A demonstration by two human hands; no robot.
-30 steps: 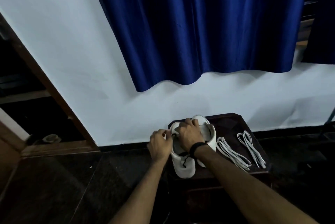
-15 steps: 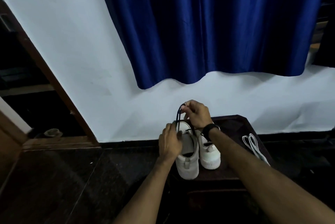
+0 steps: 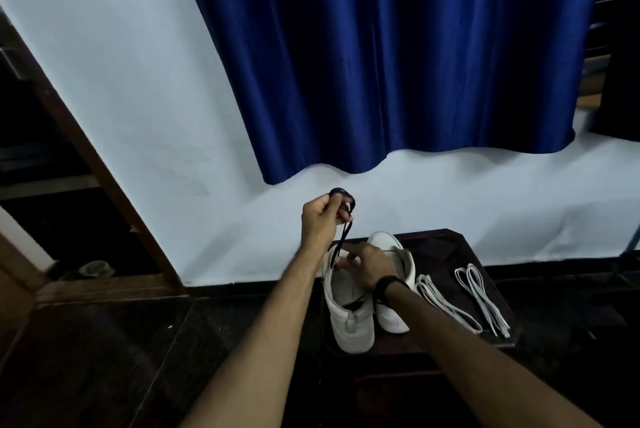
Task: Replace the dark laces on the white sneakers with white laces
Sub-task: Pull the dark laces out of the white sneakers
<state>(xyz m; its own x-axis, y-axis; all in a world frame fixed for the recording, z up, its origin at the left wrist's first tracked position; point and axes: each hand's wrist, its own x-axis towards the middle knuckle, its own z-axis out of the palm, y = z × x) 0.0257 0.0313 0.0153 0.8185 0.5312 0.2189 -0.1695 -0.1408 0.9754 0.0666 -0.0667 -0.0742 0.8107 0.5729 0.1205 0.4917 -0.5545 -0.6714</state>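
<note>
Curled tight, our left hand's fingers gripped the dark lace, lifted above the left sneaker on the dark wooden stool. Our right hand rested loosely on that sneaker's collar; white laces lay beside the pair.

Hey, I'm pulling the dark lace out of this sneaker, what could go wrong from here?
1. The left hand pulls the dark lace up, and it still runs into the left sneaker, whose toe overhangs the table edge. If the lace snags, the shoe might tip off, though the right hand steadies it.
2. The white laces lie loose beside the right forearm; a sweep could knock them down.
</note>
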